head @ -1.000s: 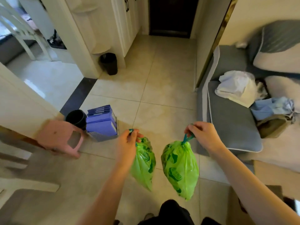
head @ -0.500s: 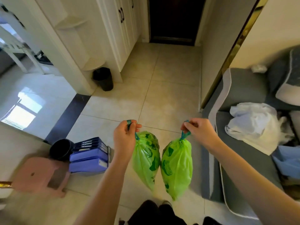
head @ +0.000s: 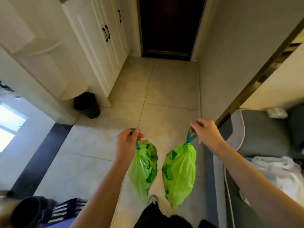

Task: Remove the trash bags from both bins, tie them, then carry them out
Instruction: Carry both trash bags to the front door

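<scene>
Two tied green trash bags with dark green print hang above the tiled floor in front of me. My left hand (head: 127,142) pinches the teal drawstring of the left trash bag (head: 144,168). My right hand (head: 205,130) holds the teal drawstring of the right trash bag (head: 180,173). The two bags hang side by side, close but apart. A black bin (head: 87,105) stands on the floor by the white cabinet at left. A second black bin (head: 27,213) shows at the bottom left corner.
A dark door (head: 169,25) closes the far end of the tiled hallway (head: 171,89). White cabinets (head: 98,46) line the left side. A grey sofa (head: 263,139) with white cloth (head: 279,175) lies at right. Purple-blue boxes (head: 65,211) sit next to the near bin.
The view has moved forward along the hallway toward the dark door. Both hands still hold the bags, which stay side by side. The pink stool has left the frame.
</scene>
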Demonstrator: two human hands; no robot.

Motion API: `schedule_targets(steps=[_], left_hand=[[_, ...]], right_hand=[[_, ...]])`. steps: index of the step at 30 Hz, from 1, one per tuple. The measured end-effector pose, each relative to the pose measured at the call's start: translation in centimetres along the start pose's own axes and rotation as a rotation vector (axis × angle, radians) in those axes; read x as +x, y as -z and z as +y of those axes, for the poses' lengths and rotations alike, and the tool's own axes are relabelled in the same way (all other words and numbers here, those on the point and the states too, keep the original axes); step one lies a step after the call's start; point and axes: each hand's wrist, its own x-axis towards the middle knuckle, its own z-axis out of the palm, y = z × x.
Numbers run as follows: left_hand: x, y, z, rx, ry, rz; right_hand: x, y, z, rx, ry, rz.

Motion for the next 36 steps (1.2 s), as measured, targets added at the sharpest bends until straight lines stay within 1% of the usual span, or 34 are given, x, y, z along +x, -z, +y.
schedule_targets(steps=[6,11,15,18,23,26,32,36], left_hand=[[14.0,-5.5,3.7,-0.023,-0.008,-0.024],[26.3,-10.5,6.9,-0.096,0.004,0.013],[36.2,-13.1,9.6,-0.272,0.063,0.078],[43.1,-15.4,11.8,-0.281,0.059,0.110],[53.7,-19.7,14.6,-0.261,0.033,0.019],[60.4,-22.4,16.1,-0.242,0.038,0.019],[75.0,-27.0,18.6,-0.247,0.035,-0.071],[84.2,-29.5,20.7,-0.227,0.043,-0.092]], right_hand=[[14.6,0.9,-3.5,0.034,-0.008,0.014],[27.7,1.4,-5.8,0.109,0.019,0.001],[38.6,1.5,-7.8,0.210,-0.002,-0.094],[46.6,1.7,-9.7,0.285,-0.040,-0.122],[58.9,2.1,-14.0,0.408,-0.087,-0.068],[66.1,1.8,-15.9,0.476,-0.089,-0.053],[80.8,1.1,-20.3,0.427,-0.093,-0.012],[90.2,0.6,-23.3,0.465,-0.127,0.005]])
